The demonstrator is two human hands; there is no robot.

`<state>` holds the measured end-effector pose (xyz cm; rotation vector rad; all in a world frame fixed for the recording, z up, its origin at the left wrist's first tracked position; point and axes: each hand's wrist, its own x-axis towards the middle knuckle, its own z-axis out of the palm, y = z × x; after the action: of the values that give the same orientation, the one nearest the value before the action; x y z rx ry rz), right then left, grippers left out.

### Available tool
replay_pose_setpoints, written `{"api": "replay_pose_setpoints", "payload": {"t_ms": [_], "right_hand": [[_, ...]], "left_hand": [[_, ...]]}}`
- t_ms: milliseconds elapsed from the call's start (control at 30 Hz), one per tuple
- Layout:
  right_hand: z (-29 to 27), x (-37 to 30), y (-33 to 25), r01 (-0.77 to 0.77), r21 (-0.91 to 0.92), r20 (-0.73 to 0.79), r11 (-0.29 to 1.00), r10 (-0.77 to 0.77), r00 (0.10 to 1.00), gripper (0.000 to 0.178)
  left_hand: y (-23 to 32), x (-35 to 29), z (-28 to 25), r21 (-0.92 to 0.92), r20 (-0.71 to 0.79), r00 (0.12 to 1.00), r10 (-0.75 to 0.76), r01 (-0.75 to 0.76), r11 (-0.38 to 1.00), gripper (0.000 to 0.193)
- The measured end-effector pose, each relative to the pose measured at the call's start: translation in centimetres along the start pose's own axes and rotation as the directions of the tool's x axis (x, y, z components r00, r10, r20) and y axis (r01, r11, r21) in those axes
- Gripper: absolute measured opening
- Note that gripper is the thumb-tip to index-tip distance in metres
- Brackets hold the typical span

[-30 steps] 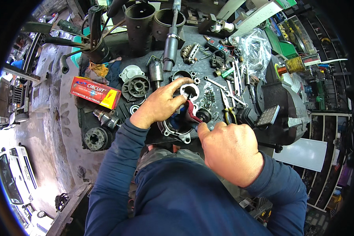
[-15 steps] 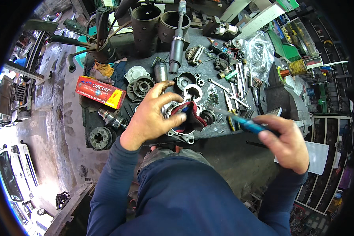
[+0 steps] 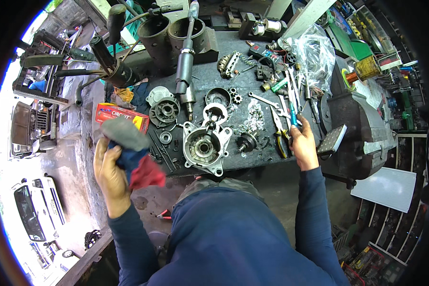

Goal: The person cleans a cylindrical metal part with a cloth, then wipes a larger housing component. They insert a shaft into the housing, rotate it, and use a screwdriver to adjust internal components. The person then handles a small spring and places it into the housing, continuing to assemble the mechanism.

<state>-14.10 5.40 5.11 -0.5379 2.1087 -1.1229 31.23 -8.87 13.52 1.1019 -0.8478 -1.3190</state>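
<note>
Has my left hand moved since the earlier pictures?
Yes: the left hand, holding a cloth, has moved left, from over the metal housing to well clear of it.

Repair workshop, with wrenches (image 3: 264,99), pliers (image 3: 277,125) and a metal housing (image 3: 210,165) on a dark desk (image 3: 263,158), vehicles (image 3: 35,209) parked alongside.

One blue-handled tool (image 3: 293,116), two wide drums (image 3: 155,46), perhaps four wrenches (image 3: 264,99).

A blurred rag (image 3: 131,159) in the left hand (image 3: 110,174) partly hides a red box (image 3: 127,114); the right hand (image 3: 304,147) covers part of a blue tool (image 3: 293,115).
</note>
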Motion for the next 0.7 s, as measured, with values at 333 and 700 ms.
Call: {"api": "replay_pose_setpoints", "payload": {"t_ms": [333, 700], "right_hand": [[1.3, -2.3, -4.2, 0.511, -0.332, 0.195, 0.793, -0.473, 0.859, 0.075], [3.2, -7.0, -6.4, 0.213, 0.321, 0.192, 0.923, -0.283, 0.94, 0.049]], "left_hand": [[0.0, -7.0, 4.9, 0.329, 0.123, 0.982, 0.144, -0.178, 0.927, 0.03], [0.7, -9.6, 9.2, 0.399, 0.875, 0.424, -0.234, -0.358, 0.844, 0.063]]}}
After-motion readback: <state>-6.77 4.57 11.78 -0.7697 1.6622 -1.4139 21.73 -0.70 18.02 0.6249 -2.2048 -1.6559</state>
